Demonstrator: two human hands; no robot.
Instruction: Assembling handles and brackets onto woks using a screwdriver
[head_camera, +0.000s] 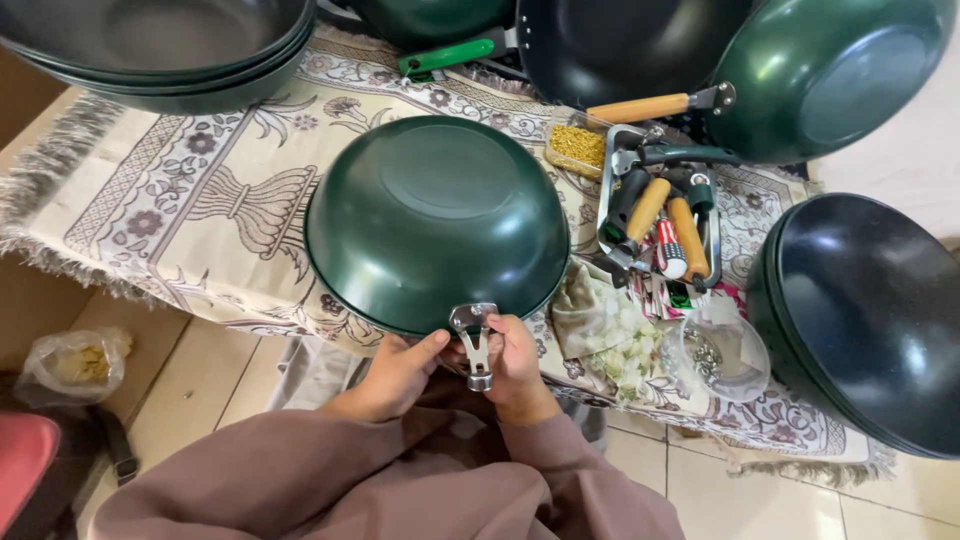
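While I watch through the head camera, my left hand (395, 372) and right hand (518, 368) meet at the near edge of the counter (180, 200), which is draped with a patterned cloth. Both close around the metal handle bracket (474, 340) that sticks out from the rim of an upturned green wok (435, 220). The left grip pinches the bracket from its left side, thumb touching the metal; the right grip wraps the bracket's lower end from the other side, fingers clenched on it. The wok lies bottom-up just beyond both grips, its rim touching the cloth. To the right of the right grip sits a clear plastic tub (722, 352) holding small metal parts, with a crumpled bag (610, 330) between tub and wok. Further beyond on that side, a metal tray (660, 215) carries wooden handles and a screwdriver. More woks ring the counter: a dark one (865, 315) far right, a stack (160, 45) far left.
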